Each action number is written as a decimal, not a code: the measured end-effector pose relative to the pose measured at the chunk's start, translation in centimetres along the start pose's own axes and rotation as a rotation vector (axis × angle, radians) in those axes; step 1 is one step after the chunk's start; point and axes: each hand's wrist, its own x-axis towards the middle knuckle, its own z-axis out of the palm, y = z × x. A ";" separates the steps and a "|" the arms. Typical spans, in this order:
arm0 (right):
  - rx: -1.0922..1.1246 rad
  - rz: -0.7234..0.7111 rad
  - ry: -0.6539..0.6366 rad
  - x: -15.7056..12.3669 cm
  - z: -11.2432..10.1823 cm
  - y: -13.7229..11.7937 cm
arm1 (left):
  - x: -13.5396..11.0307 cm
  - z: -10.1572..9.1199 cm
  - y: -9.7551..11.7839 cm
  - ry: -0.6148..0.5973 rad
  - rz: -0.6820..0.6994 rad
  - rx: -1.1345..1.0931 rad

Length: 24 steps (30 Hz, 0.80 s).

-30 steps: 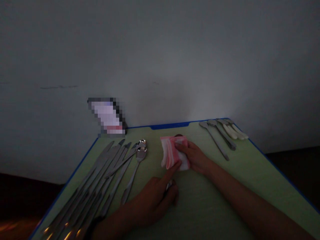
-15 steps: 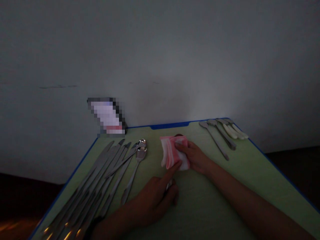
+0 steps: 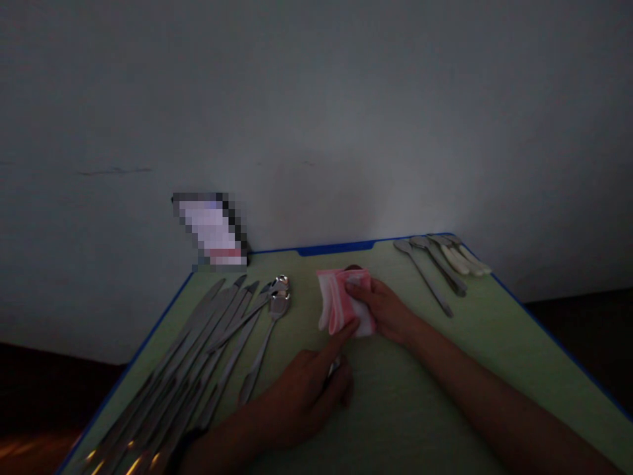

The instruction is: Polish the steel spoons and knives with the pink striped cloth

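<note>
The right hand point(image 3: 383, 307) clasps a folded pink-and-white cloth point(image 3: 340, 305) over the table point(image 3: 395, 409); the left hand point(image 3: 306, 389) curls around a metal handle point(image 3: 335, 365), index finger touching the cloth. Table knives point(image 3: 202, 315) lie left, white-handled utensils point(image 3: 455, 260) far right.

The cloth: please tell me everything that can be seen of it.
The cloth is pink and white with pink edging and looks like soft fabric. It is folded in layers, loose folds at the left. The right hand grips its right side, thumb across the front; the index finger of the left hand touches it low down. A dark rounded thing shows behind its top. Whether the cloth touches the table below is unclear.
</note>
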 end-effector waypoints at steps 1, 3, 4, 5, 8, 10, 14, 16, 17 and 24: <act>-0.025 -0.035 0.009 0.0 0.0 0.1 | 0.0 -0.1 0.0 -0.004 -0.006 0.010; -0.104 -0.117 0.057 0.1 0.1 0.3 | 0.0 -0.2 0.1 -0.013 -0.005 0.048; -0.158 -0.158 0.093 0.1 0.2 0.4 | 0.0 -0.3 0.1 -0.015 0.002 0.073; -0.216 -0.195 0.139 0.2 0.2 0.6 | 0.0 -0.4 0.1 -0.015 0.011 0.098; -0.395 -0.312 0.297 0.3 0.1 0.9 | -0.1 -0.6 0.2 -0.057 0.039 0.135; -0.488 -0.395 0.393 0.3 0.1 0.9 | -0.1 -0.6 0.2 -0.088 0.038 0.159; -0.529 -0.503 0.465 0.2 0.1 0.7 | -0.1 -0.9 0.3 -0.094 0.061 0.175; -0.478 -0.494 0.443 0.1 0.3 0.7 | 0.0 -1.1 0.4 -0.079 0.072 0.152; -0.433 -0.470 0.433 0.1 0.5 0.8 | 0.0 -1.1 0.4 -0.069 0.071 0.141; -0.176 -0.209 0.431 -1.1 2.9 2.4 | 0.3 -0.7 -0.4 -0.034 0.126 0.123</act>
